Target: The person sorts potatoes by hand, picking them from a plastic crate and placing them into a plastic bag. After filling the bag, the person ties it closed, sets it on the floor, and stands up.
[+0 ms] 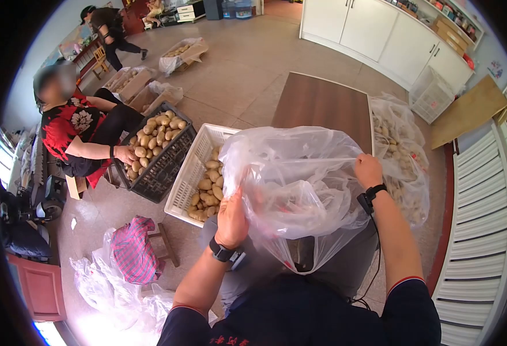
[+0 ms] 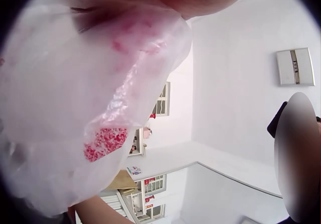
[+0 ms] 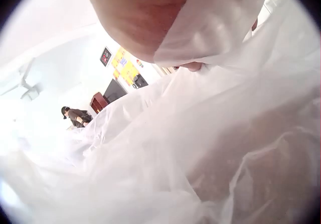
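Note:
A large clear plastic bag [image 1: 299, 190] with red print spreads over the person's lap. The right hand [image 1: 370, 171] has its fingers curled on the bag's right edge and pulls the rim taut. At the bag's left side, the left hand [image 1: 232, 219] grips the film, its fingertips partly hidden by plastic. The left wrist view shows the film [image 2: 60, 98] hanging below that hand, with a red printed patch. Seen from the right wrist, the plastic [image 3: 150, 159] drapes under the hand and over part of it. Left of the bag, a white crate [image 1: 175, 193] holds potatoes [image 1: 210, 187].
A dark crate [image 1: 155, 187] of potatoes stands farther left, with a seated person [image 1: 80, 130] reaching into it. A brown board [image 1: 323, 106] lies ahead. Bagged potatoes [image 1: 400, 155] sit at the right, near a white radiator [image 1: 475, 230]. Loose plastic [image 1: 100, 288] and a cloth-covered stool [image 1: 135, 251] are at left.

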The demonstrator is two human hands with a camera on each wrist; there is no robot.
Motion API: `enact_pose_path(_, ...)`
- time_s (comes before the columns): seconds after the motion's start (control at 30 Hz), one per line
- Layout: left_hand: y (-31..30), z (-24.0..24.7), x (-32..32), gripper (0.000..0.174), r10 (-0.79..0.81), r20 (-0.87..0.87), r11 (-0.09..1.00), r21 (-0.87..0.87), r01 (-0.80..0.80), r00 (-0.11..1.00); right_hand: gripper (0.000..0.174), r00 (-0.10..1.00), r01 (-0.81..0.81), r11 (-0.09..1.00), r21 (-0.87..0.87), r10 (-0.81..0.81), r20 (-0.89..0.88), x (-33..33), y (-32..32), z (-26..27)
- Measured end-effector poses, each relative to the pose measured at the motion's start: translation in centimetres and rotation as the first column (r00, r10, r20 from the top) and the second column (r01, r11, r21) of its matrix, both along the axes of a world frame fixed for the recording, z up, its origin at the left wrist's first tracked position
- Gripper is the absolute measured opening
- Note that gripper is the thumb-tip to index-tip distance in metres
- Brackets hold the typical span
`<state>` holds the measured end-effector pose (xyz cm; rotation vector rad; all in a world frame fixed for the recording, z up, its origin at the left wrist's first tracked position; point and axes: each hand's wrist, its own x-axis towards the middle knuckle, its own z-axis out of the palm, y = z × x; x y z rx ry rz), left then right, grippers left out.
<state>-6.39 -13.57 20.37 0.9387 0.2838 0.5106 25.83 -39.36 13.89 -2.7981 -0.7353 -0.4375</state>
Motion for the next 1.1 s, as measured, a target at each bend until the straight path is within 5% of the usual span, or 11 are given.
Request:
enact_pose_path(0.17, -1.9, 1.8, -1.2, 0.042, 0.123, -0.072, 0.986, -0.106, -0.13, 0.99, 0.023, 0.976, 0.219, 0.958, 0.185, -0.21, -0.065, 2.7, -5.5, -0.2)
enact_pose_path(0.4, -2.5, 1.8, -1.6, 0.043, 0.047, -0.076, 0.996, -0.078, -0.053, 0.996, 0.021, 0.931, 0.355, 0.91, 0.214, -0.323, -0.168, 2.8, -8.9, 0.9)
enact_pose_path(0.47, -2.6, 1.1, -1.3, 0.043, 0.034, -0.064, 0.996, -0.079, -0.039, 0.997, 0.017, 0.958, 0.176, 0.949, 0.263, -0.226, 0.174, 3.1, -9.1, 0.5)
enact_pose_path(0.5, -2.6, 0.8, -1.2, 0.043, 0.024, -0.054, 0.996, -0.085, -0.029, 0.998, 0.017, 0.959, 0.176, 0.949, 0.262, -0.226, 0.173, 2.7, -8.4, 1.2)
enact_pose_path(0.57, -2.6, 0.7, -0.8, 0.043, 0.01, -0.066, 0.995, -0.094, -0.017, 0.998, 0.015, 0.961, -0.197, 0.893, 0.404, 0.096, 0.258, 0.0, -4.7, 5.1)
enact_pose_path(0.63, -2.9, 0.5, -0.5, 0.042, -0.005, -0.08, 0.995, -0.096, -0.002, 0.997, 0.014, 0.92, -0.364, 0.785, 0.501, 0.387, 0.062, -3.8, -0.6, 8.6)
enact_pose_path(0.73, -3.4, 0.1, -0.2, 0.042, -0.034, -0.145, 0.987, -0.16, 0.011, 0.989, 0.018, 0.802, -0.381, 0.735, 0.561, 0.565, -0.196, -6.4, 4.0, 8.9)
enact_pose_path(0.9, -2.8, -1.0, -1.4, 0.037, 0.031, -0.337, 0.968, 0.244, 0.055, 0.941, 0.028, 0.631, -0.567, 0.779, 0.269, 0.62, -0.465, -4.2, 11.8, 0.6)
enact_pose_path(0.97, -2.2, -2.0, -2.1, 0.035, -0.064, -0.399, 0.979, 0.151, 0.134, 0.915, 0.024, 0.653, -0.646, 0.761, 0.058, 0.59, -0.475, -3.6, 14.1, -1.5)
enact_pose_path(1.03, -3.2, -3.2, -1.7, 0.03, -0.103, -0.181, 0.986, -0.152, 0.075, 0.978, 0.026, 0.694, -0.678, 0.713, -0.176, 0.543, -0.473, -1.8, 15.4, -6.8)
enact_pose_path(1.1, -2.9, -3.5, -2.1, 0.03, -0.138, -0.105, 0.979, -0.165, 0.12, 0.985, 0.033, 0.71, -0.68, 0.645, -0.35, 0.457, -0.536, -1.2, 17.0, -8.4)
